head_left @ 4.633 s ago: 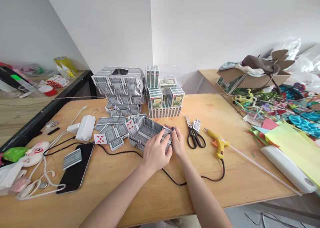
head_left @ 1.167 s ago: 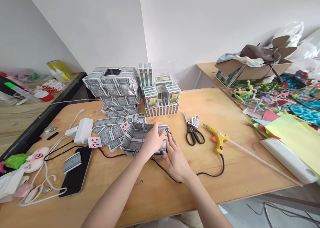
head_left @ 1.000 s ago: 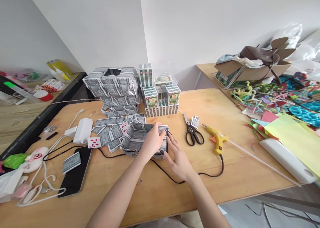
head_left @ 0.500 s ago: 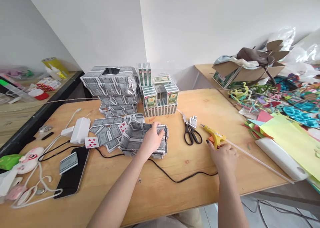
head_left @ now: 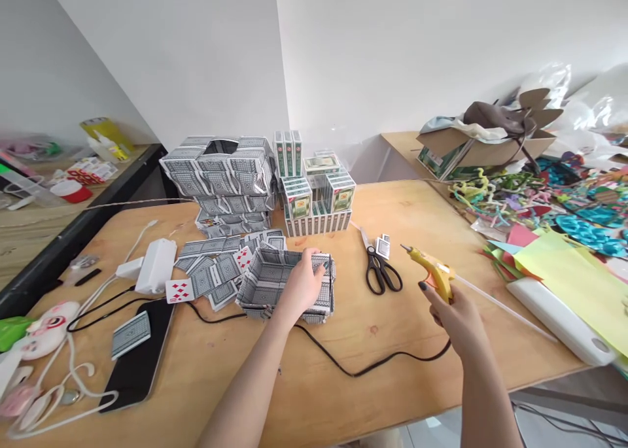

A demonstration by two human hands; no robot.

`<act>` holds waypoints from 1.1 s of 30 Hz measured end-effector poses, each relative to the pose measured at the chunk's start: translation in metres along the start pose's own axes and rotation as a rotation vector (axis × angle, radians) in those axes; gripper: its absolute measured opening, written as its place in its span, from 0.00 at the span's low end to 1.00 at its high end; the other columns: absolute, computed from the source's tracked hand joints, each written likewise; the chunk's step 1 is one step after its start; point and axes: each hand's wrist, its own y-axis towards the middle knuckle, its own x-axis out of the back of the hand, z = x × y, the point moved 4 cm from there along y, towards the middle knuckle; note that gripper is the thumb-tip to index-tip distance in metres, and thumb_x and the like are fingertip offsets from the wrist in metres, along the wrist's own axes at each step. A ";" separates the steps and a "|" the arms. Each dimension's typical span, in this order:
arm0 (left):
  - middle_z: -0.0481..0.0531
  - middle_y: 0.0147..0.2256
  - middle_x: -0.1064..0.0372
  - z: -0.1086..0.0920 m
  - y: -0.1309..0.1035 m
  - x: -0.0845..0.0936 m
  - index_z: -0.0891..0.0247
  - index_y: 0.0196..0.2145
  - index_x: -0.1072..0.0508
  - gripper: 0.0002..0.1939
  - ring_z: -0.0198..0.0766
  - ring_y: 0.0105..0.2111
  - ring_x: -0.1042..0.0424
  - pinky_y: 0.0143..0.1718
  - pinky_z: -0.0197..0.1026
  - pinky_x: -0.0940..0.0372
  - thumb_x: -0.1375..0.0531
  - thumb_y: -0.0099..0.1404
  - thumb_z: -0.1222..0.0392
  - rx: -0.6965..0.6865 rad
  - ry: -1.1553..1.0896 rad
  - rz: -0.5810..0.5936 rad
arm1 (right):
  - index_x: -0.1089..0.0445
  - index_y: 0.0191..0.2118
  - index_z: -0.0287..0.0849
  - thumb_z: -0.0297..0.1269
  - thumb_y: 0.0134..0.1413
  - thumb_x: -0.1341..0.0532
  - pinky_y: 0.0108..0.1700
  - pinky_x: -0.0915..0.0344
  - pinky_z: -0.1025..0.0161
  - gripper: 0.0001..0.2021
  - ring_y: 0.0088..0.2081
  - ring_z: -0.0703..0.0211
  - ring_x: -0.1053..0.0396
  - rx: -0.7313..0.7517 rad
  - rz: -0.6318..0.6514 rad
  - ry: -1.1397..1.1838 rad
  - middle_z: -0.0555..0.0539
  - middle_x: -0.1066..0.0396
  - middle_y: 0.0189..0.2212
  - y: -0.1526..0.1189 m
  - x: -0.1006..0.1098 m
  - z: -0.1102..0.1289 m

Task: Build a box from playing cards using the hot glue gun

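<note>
An open box made of playing cards [head_left: 265,276] sits on the wooden table. Over its right wall, my left hand [head_left: 305,283] is closed, with the thumb and fingers gripping the card wall. My right hand [head_left: 454,314] is wrapped around the handle of a yellow hot glue gun [head_left: 434,269], whose nozzle points to the left and away from me. A long glue stick [head_left: 500,306] runs out of the gun's back. Between the box and the gun lie black-handled scissors [head_left: 377,271] and a small folded card piece [head_left: 383,246].
Behind the box stand a stacked card structure [head_left: 220,173] and several card packs [head_left: 318,222]. Loose cards [head_left: 216,275], a white adapter [head_left: 156,265] and a black tablet [head_left: 140,369] lie at left. Coloured paper [head_left: 569,265] lies at right. The gun's black cord [head_left: 353,374] crosses the table.
My right hand has closed around the glue gun's handle and shifted it a little to the right. My left hand stays on the card box. The view has tilted slightly.
</note>
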 end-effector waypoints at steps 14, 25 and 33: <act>0.65 0.53 0.40 0.001 0.000 0.002 0.64 0.59 0.50 0.25 0.47 0.52 0.38 0.49 0.44 0.43 0.53 0.64 0.59 0.009 -0.072 0.106 | 0.41 0.24 0.45 0.50 0.41 0.42 0.22 0.47 0.69 0.14 0.18 0.64 0.42 0.343 -0.114 -0.463 0.55 0.39 0.15 -0.021 -0.071 0.070; 0.63 0.53 0.39 0.004 0.001 0.000 0.64 0.59 0.50 0.26 0.47 0.51 0.37 0.48 0.43 0.43 0.51 0.64 0.59 0.027 -0.112 0.099 | 0.43 0.23 0.45 0.48 0.42 0.43 0.22 0.48 0.69 0.12 0.18 0.65 0.44 0.337 -0.077 -0.507 0.56 0.41 0.14 -0.015 -0.077 0.076; 0.65 0.53 0.39 0.002 0.001 0.002 0.65 0.59 0.50 0.26 0.47 0.51 0.36 0.48 0.43 0.43 0.52 0.64 0.59 0.016 -0.092 0.097 | 0.37 0.28 0.45 0.49 0.43 0.44 0.23 0.49 0.68 0.12 0.19 0.64 0.43 0.379 -0.117 -0.552 0.55 0.39 0.15 -0.019 -0.076 0.083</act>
